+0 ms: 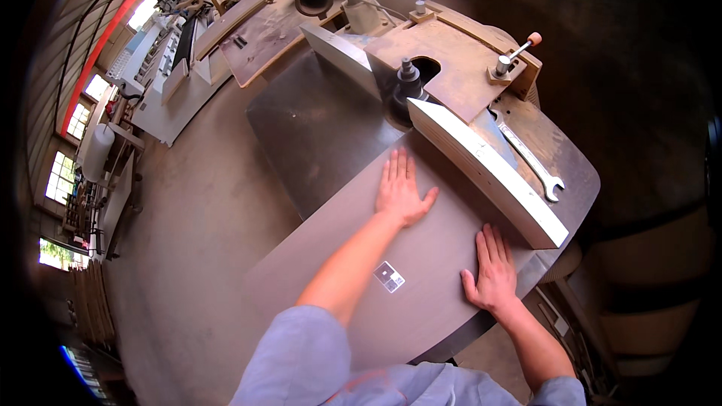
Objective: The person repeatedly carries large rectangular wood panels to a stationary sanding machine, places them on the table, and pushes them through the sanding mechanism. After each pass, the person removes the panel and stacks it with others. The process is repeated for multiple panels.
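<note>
Resting left hand (404, 194) and right hand (494, 277) open on the panel (432, 259), you look barely started, its front end near the spindle (408, 84) ahead of them, most length left.

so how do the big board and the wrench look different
The board is broad and grey-brown, while the wrench is slim and silvery. The board has a straight edge along its side; the wrench has a forked end. The board lies in front of the near white fence; the wrench lies behind it. Both lie on the machine table.
</note>
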### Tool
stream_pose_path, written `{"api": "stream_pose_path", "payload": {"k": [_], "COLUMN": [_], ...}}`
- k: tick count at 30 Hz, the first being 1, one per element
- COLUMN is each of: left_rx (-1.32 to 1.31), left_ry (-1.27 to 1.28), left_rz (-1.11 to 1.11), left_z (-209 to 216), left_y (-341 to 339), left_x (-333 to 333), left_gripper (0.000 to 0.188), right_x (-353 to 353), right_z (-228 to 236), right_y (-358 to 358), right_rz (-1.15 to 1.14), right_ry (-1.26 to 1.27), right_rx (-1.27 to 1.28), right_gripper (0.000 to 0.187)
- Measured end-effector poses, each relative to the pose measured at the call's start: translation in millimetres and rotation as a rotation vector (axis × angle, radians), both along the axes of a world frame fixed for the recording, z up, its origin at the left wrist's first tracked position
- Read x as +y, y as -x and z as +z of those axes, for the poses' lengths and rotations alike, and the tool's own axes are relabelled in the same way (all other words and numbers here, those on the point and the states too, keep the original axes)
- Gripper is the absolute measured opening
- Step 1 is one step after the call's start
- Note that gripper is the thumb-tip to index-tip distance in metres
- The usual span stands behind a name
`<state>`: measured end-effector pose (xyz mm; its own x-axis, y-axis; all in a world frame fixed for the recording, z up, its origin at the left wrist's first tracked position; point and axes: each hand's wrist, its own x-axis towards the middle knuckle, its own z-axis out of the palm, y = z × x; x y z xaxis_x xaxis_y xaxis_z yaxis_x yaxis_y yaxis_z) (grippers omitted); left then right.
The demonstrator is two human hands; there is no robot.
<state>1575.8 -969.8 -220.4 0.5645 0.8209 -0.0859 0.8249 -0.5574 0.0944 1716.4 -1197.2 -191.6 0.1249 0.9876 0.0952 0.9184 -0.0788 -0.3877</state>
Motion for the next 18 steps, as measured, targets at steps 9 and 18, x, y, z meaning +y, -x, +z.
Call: {"api": "stream_pose_path", "payload": {"k": [9, 18], "left_rx": [-0.047, -0.058], "left_ry": [0.012, -0.032], "left_rz": [-0.011, -0.024], "left_z": [0.6, -6.4], "left_y": [7.9, 15.2], "left_x": [23.4, 44.7], "left_gripper": [0.094, 0.093], "right_x": [21.2, 43.3], "right_z": [-4.3, -6.9], "right_y": [6.9, 12.4], "right_rz": [-0.005, 0.005], "right_ry": [0.004, -0.022], "right_rx": [0.018, 0.024], "right_gripper": [0.077, 0.078]}}
